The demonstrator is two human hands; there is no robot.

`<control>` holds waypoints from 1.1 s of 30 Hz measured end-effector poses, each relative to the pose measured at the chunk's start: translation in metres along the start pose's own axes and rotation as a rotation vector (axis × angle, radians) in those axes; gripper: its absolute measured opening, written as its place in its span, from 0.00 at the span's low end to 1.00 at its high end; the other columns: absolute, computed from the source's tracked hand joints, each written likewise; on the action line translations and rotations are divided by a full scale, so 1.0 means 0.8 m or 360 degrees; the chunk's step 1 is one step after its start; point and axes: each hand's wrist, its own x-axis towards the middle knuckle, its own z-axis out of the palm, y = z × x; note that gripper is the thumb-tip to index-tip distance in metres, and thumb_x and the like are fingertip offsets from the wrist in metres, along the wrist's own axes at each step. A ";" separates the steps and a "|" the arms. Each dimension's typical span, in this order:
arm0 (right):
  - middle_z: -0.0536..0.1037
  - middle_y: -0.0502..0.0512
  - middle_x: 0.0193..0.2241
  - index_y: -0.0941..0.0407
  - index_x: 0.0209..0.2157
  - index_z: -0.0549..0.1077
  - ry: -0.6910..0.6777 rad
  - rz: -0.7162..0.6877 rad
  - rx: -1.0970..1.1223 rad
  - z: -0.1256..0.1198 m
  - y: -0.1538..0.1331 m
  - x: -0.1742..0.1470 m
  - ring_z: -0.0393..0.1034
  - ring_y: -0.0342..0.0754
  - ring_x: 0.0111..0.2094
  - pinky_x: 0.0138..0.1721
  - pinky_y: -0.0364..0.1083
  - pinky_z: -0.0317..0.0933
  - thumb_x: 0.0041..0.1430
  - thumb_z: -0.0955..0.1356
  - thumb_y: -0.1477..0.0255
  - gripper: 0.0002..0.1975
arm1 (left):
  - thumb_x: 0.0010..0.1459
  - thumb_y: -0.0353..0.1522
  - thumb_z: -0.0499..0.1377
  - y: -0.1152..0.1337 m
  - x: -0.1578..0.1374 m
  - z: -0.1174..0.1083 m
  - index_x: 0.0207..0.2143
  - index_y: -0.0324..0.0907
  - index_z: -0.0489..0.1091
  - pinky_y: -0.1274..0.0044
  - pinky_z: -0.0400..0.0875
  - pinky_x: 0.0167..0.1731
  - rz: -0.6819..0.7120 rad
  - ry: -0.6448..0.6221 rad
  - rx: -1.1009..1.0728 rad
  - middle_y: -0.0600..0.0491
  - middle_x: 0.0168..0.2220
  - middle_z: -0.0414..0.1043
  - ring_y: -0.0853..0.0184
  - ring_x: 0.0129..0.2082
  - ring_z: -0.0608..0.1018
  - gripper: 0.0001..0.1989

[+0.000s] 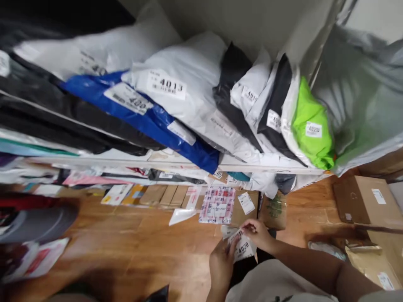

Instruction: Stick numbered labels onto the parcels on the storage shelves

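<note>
At five o'clock, our left hand (220, 264) and right hand (258, 235) pinch the label sheet (244, 247): probably light, flimsy, best edge-held.

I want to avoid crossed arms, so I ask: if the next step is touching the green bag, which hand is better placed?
Probably the right hand: the green bag is up to the right, and the left hand is farther from it, its thumb on the label.
</note>
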 end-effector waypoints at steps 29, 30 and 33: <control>0.76 0.59 0.49 0.52 0.56 0.65 0.1167 -0.0651 0.0177 0.134 0.066 0.163 0.75 0.46 0.45 0.46 0.46 0.72 0.62 0.67 0.63 0.22 | 0.41 0.45 0.65 -0.180 0.128 -0.054 0.16 0.41 0.69 0.81 0.62 0.18 -0.0236 -0.0245 -0.0075 0.58 0.14 0.64 0.72 0.18 0.65 0.18; 0.75 0.60 0.51 0.54 0.58 0.63 0.1235 -0.0728 0.0030 0.119 0.056 0.183 0.73 0.47 0.49 0.49 0.47 0.71 0.64 0.65 0.64 0.22 | 0.40 0.45 0.66 -0.185 0.125 -0.054 0.16 0.40 0.71 0.81 0.62 0.18 -0.0270 -0.0250 -0.0107 0.58 0.14 0.65 0.72 0.18 0.66 0.17; 0.73 0.59 0.56 0.55 0.57 0.64 0.1210 -0.0955 -0.0527 0.083 0.019 0.254 0.67 0.47 0.58 0.60 0.50 0.63 0.69 0.60 0.66 0.17 | 0.39 0.46 0.67 -0.203 0.115 -0.062 0.19 0.40 0.74 0.80 0.66 0.18 -0.0373 -0.0301 -0.0175 0.56 0.16 0.70 0.70 0.18 0.69 0.18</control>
